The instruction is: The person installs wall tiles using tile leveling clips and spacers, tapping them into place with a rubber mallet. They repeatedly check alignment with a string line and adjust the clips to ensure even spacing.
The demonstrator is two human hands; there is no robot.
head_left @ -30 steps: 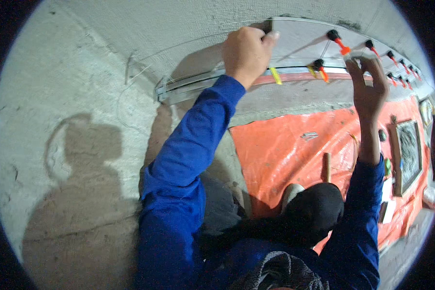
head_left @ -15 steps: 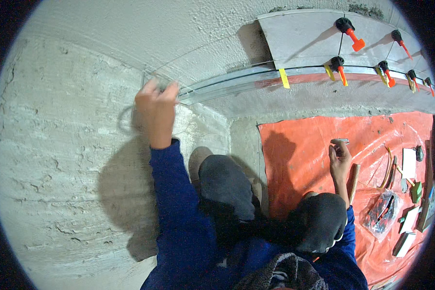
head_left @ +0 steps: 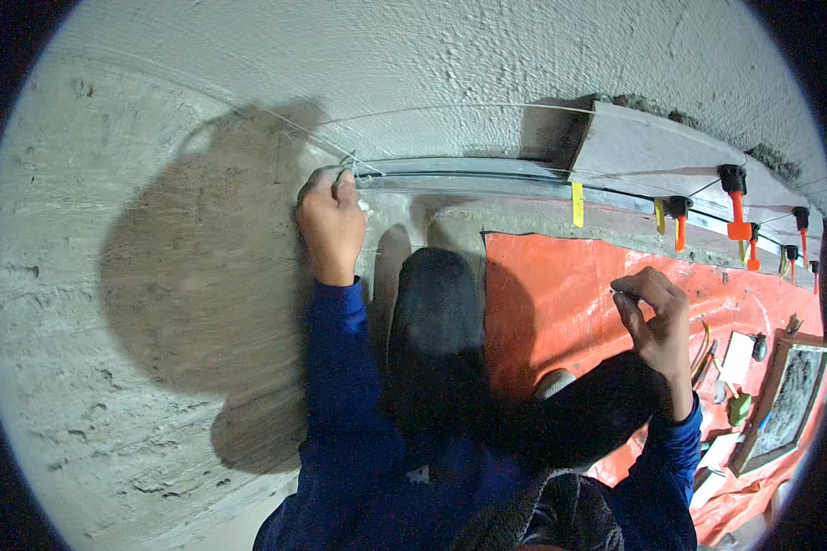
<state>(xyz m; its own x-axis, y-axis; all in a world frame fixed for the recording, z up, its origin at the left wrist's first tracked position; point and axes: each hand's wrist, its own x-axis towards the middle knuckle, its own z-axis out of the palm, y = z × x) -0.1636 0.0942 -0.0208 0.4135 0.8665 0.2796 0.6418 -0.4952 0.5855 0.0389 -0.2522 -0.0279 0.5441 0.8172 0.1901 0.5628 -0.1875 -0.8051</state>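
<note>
My left hand (head_left: 331, 228) is closed in a pinch by the wall, at the left end of a long metal straightedge (head_left: 487, 174). Thin pale string (head_left: 459, 105) and small loops lie around its fingertips; what they grip is too small to tell. My right hand (head_left: 657, 317) is raised over the orange sheet, thumb and fingertips pressed together, with perhaps a small dark thing between them. A grey tile (head_left: 648, 151) lies right of the straightedge. Black-and-red tile levelling clips (head_left: 734, 197) stand along its edge, and yellow tape (head_left: 578, 204) hangs over the straightedge.
The orange plastic sheet (head_left: 515, 294) covers the floor below the ledge. On its right lie a framed tray (head_left: 786, 399), a white card (head_left: 736, 356), a green tool (head_left: 739, 410) and other small things. A rough concrete wall (head_left: 55, 303) rises at left.
My view has shifted, and my left hand now pinches steadily at the straightedge's end. My right hand has risen nearer; the shiny metal piece it held no longer shows clearly.
</note>
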